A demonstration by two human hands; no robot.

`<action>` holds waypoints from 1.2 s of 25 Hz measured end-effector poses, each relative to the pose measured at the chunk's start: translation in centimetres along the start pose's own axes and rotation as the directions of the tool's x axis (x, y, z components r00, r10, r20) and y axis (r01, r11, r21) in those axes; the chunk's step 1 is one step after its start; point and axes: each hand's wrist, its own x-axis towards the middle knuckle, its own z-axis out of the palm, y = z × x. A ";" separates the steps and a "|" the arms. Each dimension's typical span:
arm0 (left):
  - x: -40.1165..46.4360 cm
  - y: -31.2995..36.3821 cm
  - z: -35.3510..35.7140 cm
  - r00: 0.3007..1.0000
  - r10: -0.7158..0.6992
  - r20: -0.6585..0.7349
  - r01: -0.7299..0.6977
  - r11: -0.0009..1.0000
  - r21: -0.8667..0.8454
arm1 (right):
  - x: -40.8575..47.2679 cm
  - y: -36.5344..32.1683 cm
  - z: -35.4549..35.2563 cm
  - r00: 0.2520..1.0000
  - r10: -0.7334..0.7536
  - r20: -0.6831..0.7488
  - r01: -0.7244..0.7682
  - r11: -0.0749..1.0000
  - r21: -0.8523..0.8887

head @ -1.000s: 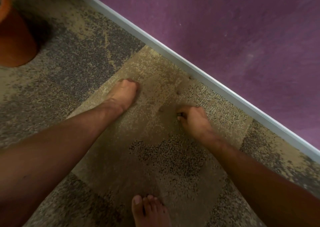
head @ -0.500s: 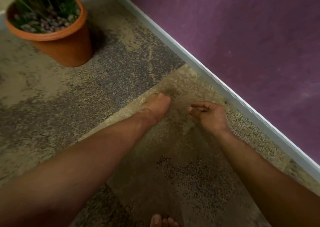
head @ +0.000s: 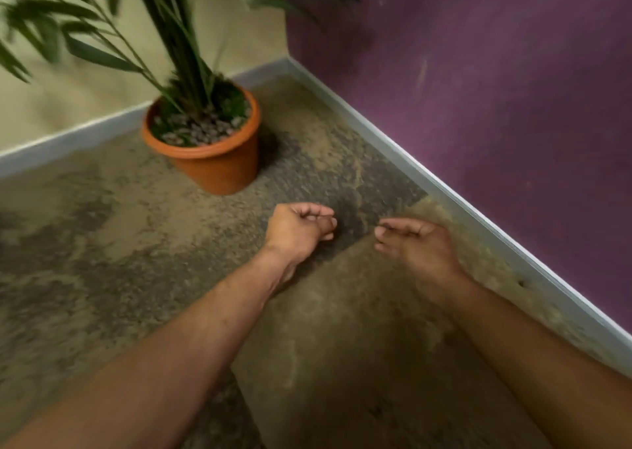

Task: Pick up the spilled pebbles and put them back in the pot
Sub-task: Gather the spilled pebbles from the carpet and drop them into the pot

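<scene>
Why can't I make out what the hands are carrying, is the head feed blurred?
Head view: motion blur smears the plant leaves and carpet; the curled fingers of the left hand and right hand are soft, so any pebbles inside cannot be told. The pot casts a shadow to its right; lighting is dim and warm, no glare.

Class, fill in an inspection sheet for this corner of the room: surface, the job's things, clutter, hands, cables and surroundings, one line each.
Surface: mottled brown and grey carpet.
Job's things: orange pot stands upright in the corner and holds a plant; pebbles cover its top. One dark speck lies by the skirting; too small to tell.
Clutter: nothing seen.
Hands: left hand and right hand have curled fingers; what they hold is hidden.
Cables: nothing seen.
Surroundings: purple wall, cream wall, grey skirting.
</scene>
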 end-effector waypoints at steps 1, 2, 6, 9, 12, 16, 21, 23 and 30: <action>0.4 1.0 -1.8 0.999 0.014 -0.031 -0.016 0.999 -0.052 | 0.6 -0.8 2.4 0.998 -0.018 0.054 0.017 1.000 0.012; 0.7 2.0 -3.5 0.997 0.040 -0.061 -0.045 0.996 -0.082 | 1.2 -1.7 4.6 0.994 -0.039 0.101 0.038 0.999 0.018; 2.3 6.5 -10.0 0.963 0.146 -0.227 -0.176 0.977 -0.121 | 3.7 -6.0 12.9 0.961 -0.136 0.239 0.136 0.991 0.017; 4.2 8.7 -13.8 0.900 0.147 -0.411 -0.199 0.976 -0.086 | 5.7 -8.6 17.6 0.930 -0.182 0.318 0.201 0.979 -0.028; 7.0 9.7 -16.8 0.827 0.078 -0.557 -0.122 0.992 -0.043 | 7.0 -10.1 21.6 0.918 -0.177 0.356 0.242 0.959 -0.147; 9.9 10.3 -19.2 0.768 0.093 -0.633 -0.092 0.995 0.035 | 8.4 -11.1 25.3 0.920 -0.227 0.321 0.334 0.881 -0.335; 11.7 11.0 -19.8 0.790 0.153 -0.593 -0.083 0.986 0.143 | 10.2 -12.6 27.0 0.865 -0.322 0.385 0.494 0.681 -0.540; 11.5 10.9 -19.9 0.801 0.144 -0.580 -0.082 0.988 0.132 | 10.5 -12.4 26.8 0.841 -0.360 0.404 0.537 0.648 -0.539; 3.3 6.8 -15.8 0.694 0.520 -0.497 -0.272 0.829 0.488 | 8.5 -10.2 17.7 0.874 -0.426 0.235 0.480 0.830 -0.282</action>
